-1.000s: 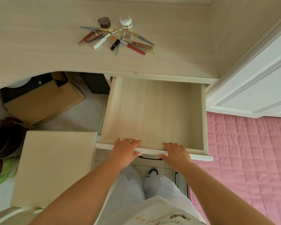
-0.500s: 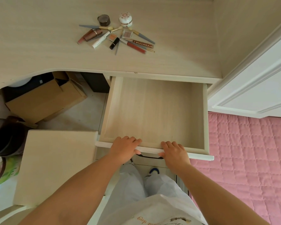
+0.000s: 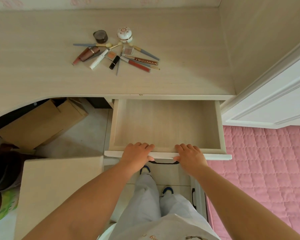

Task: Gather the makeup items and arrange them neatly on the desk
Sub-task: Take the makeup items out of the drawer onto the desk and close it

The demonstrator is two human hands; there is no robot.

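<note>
Both hands grip the front panel of the pulled-out drawer (image 3: 166, 123) in the lower middle of the frame. The left hand (image 3: 137, 155) has its fingers (image 3: 142, 146) curled over the top edge of the panel, lying close together, with the thumb below on the outer face. The right hand (image 3: 190, 155) holds the same edge a little to the right in the same way, fingers (image 3: 187, 147) hooked over the rim and thumb underneath. Between the two thumbs runs the dark drawer handle (image 3: 163, 163).

The makeup items (image 3: 116, 52) lie in a loose heap on the pale wooden surface (image 3: 180, 66) in the upper middle of the frame, well apart from the hands. At the back of the heap stand a dark round jar (image 3: 100, 36) and a white floral-lidded pot (image 3: 124, 35). In front of them lie blue-handled brushes (image 3: 145, 51), a white tube (image 3: 98, 59), a brown-capped gloss tube (image 3: 86, 54), a black-capped lipstick (image 3: 114, 62), a red lip gloss (image 3: 137, 64), a brown lettered tube (image 3: 143, 59) and a small clear square compact (image 3: 128, 51), several touching or crossing one another.

Under the surface at left sits a cardboard box (image 3: 38, 125). A pale stool top (image 3: 59, 187) fills the lower left, and a pink quilted bedcover (image 3: 263, 170) the lower right. A white panelled door (image 3: 275, 97) stands at right.
</note>
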